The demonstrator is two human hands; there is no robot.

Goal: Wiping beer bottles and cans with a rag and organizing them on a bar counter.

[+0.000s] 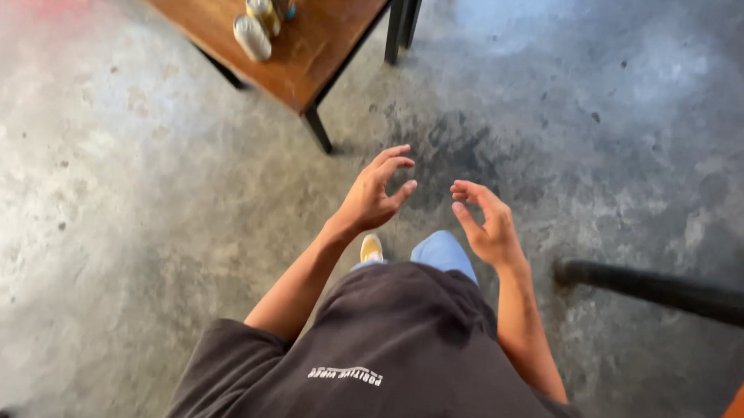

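Both hands, left hand [372,196] and right hand [484,222], are curling empty fingers; walking on might be bumping the table [312,56], tipping the cans [259,16].

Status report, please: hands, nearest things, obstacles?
Left hand and right hand open, empty, held over the floor. Cans on wooden table, ahead left. Black bar at right.

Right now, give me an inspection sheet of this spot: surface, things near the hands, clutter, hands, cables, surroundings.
Surface: grey concrete floor, stained, with a dark patch ahead of the hands.
Things: cans on a brown wooden table with black legs, nearest the left hand, apart from it.
Clutter: nothing seen.
Hands: left hand and right hand raised, fingers curled, both empty.
Cables: nothing seen.
Surroundings: black bar at right; orange edge in the lower right corner; yellow shoe below.
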